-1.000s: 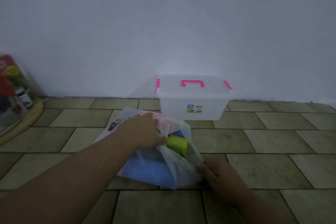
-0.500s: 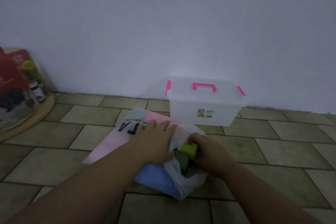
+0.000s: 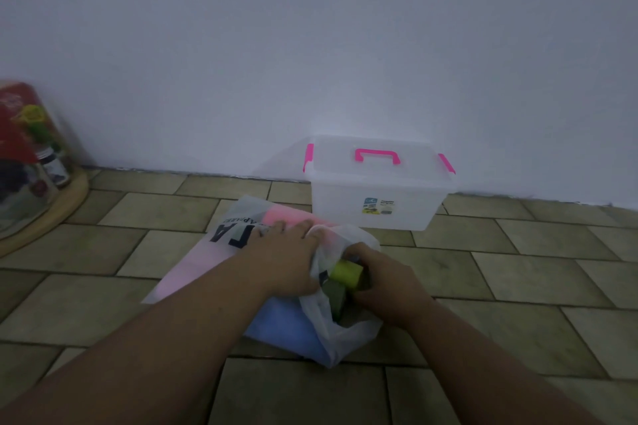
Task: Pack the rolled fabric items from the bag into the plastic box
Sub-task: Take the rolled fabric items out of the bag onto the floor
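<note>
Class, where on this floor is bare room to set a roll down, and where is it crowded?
Free: tiles right of the bag, before the box; tiles between bag and wooden board. Crowded: the bag mouth, where left hand, right hand and green roll meet.

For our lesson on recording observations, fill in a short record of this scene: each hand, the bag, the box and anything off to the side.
left hand: lies on the bag beside its mouth; grip on the rim unclear
right hand: fingers curled round a lime-green roll at the bag's mouth
seen through bag: blue fabric, pink fabric
plastic box: behind the bag, by the wall, lid on
far left: blurred jars on a round wooden tray
</note>
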